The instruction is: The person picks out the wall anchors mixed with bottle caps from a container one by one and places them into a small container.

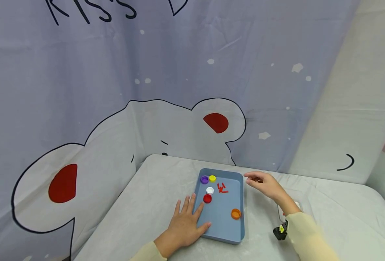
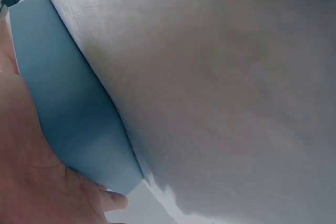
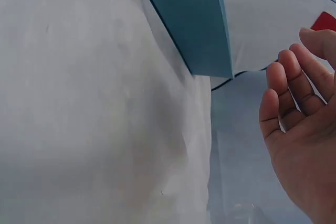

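A blue-grey tray (image 1: pixel 220 224) lies on the cloth-covered table. My left hand (image 1: pixel 183 225) rests on its left rim, fingers spread and straight; the left wrist view has the palm (image 2: pixel 31 156) against the tray's wall (image 2: pixel 73 98). Just off the right rim, my right hand (image 1: pixel 266 185) is raised with loosely bent fingers and nothing in them, as the right wrist view confirms. Inside the tray are small round caps: purple (image 1: pixel 204 180), yellow (image 1: pixel 212 178), white (image 1: pixel 210 190), red (image 1: pixel 207 198) and a larger orange one (image 1: pixel 236 214). Several short red sticks (image 1: pixel 225 191) lie loosely grouped near them.
A clear plastic box (image 1: pixel 304 199) stands right of the tray, partly hidden by my right forearm. A black wrist device (image 1: pixel 279 233) hangs by the right sleeve. A printed cloth curtain (image 1: pixel 179 127) rises behind the table.
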Demonstrator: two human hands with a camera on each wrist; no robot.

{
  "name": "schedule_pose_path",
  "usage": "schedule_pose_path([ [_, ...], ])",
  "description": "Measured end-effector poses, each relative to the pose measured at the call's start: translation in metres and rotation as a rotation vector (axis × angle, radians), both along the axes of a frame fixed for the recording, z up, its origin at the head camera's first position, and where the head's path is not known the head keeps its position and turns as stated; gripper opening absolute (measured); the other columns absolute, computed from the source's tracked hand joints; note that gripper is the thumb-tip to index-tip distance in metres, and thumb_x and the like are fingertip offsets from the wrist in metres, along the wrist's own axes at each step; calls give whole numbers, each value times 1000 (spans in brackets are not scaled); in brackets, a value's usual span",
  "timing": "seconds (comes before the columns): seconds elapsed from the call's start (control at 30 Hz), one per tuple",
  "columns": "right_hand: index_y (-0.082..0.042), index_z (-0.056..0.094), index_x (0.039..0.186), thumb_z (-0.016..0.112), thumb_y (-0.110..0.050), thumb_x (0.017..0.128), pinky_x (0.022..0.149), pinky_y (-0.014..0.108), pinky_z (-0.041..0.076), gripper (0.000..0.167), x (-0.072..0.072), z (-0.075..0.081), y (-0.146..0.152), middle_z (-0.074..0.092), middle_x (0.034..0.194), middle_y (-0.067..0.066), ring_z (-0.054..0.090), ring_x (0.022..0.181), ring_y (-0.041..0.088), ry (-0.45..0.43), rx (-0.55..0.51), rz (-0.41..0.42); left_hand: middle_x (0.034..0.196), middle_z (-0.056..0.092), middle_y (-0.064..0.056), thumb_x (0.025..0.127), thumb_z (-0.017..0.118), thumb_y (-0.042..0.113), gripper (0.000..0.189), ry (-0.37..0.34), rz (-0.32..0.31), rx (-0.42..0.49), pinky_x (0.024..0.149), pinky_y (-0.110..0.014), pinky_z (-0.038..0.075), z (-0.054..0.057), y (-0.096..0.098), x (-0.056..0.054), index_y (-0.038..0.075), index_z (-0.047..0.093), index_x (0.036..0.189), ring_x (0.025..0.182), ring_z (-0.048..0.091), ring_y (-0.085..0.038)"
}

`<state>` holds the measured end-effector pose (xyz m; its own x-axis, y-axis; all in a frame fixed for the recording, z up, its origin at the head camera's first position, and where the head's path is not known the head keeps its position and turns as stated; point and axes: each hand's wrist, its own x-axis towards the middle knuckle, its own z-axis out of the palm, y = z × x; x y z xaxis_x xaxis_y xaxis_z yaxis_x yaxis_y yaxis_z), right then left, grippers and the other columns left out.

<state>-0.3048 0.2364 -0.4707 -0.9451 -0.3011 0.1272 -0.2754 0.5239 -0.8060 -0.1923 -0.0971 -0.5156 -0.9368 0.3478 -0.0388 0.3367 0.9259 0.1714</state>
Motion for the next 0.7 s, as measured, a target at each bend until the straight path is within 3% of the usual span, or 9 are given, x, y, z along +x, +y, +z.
schedule_pose_path([
  [0.4,0,69,126,71,-23,97,81,23,53,37,-18,-16,-19,72,111,10,63,95,14,17,-19,57,169,15,-16,97,32,74,80,6,1,-1,120,-64,7,0,0,1,21,40,157,155,13,-39],
  [0.7,-1,69,125,71,-21,96,81,23,52,35,-28,-18,-35,70,105,6,61,94,17,3,8,88,169,16,-16,97,33,74,80,9,5,-6,120,-64,8,1,0,1,21,41,157,155,14,-39],
])
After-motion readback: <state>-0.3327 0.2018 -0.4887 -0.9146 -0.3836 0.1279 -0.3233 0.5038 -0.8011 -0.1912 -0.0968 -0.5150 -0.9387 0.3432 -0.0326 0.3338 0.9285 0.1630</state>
